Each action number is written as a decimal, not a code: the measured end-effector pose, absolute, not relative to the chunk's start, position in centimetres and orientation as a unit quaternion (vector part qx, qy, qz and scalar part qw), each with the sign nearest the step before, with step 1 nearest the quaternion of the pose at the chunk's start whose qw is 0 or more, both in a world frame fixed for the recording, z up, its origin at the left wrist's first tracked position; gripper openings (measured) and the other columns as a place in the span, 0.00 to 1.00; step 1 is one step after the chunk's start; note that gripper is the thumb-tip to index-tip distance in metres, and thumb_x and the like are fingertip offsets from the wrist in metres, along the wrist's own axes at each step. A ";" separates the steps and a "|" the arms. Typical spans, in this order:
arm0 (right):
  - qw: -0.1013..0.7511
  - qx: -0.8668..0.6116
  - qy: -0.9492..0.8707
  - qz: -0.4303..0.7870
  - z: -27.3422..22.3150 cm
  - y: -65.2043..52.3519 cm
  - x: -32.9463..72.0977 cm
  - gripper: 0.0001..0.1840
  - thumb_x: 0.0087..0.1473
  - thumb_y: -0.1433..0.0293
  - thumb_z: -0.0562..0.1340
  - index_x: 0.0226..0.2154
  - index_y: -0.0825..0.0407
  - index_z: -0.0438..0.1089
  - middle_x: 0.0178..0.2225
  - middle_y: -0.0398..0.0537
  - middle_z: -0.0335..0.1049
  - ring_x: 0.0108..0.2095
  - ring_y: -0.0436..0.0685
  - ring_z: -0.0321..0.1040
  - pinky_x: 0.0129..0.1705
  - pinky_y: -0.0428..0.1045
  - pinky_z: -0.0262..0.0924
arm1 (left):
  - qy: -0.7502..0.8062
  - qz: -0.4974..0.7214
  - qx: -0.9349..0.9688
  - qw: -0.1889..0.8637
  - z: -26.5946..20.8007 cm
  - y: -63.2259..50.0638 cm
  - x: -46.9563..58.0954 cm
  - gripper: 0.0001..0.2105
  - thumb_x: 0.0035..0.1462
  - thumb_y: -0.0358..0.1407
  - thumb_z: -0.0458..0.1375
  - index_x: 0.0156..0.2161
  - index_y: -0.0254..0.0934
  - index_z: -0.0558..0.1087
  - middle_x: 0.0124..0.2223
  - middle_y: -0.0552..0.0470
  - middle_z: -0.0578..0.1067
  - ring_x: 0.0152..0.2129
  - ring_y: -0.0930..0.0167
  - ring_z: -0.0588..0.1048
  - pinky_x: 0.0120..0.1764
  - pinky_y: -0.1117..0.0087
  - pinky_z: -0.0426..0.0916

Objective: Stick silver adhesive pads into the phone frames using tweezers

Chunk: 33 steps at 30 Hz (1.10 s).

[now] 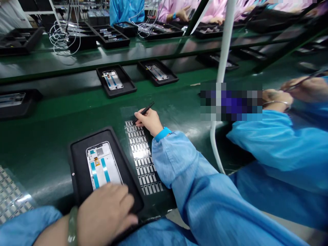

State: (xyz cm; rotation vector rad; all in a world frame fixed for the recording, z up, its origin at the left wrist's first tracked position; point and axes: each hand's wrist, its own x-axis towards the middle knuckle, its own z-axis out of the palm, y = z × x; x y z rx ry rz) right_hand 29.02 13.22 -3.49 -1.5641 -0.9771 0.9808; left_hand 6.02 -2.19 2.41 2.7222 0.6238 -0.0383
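Observation:
My right hand [150, 120] pinches slim black tweezers [148, 108], their tip down at the top rows of a clear sheet of small pale stickers [143, 153]. The sheet lies flat on the green bench, right of a black tray [78, 171]. In that tray sits a silver phone frame [110, 160] with blue strips and a small orange flex cable [96, 162]. My left hand [107, 212] is over the near end of the frame and tray, back of the hand up. Its fingers are bent and blurred, and what they touch is hidden.
Two black trays with phone frames [112, 80] [157, 72] stand farther back, another tray [15, 102] at left. A second sticker sheet [12, 194] lies near left. A white pole [222, 51] rises at right, beside a co-worker's blue sleeve [269, 133]. Cables [64, 37] hang over the rear shelf.

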 end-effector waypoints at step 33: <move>0.432 -0.380 -0.508 0.641 2.6 8.2 18.8 0.11 0.44 0.65 0.67 0.30 0.54 0.67 0.22 0.40 0.70 0.21 0.48 0.71 0.24 0.43 0.70 | 0.551 0.229 0.672 0.438 3.0 4.4 1.5 0.14 0.58 0.46 0.49 0.31 0.38 0.68 0.25 0.56 0.69 0.23 0.74 0.68 0.27 0.73 0.62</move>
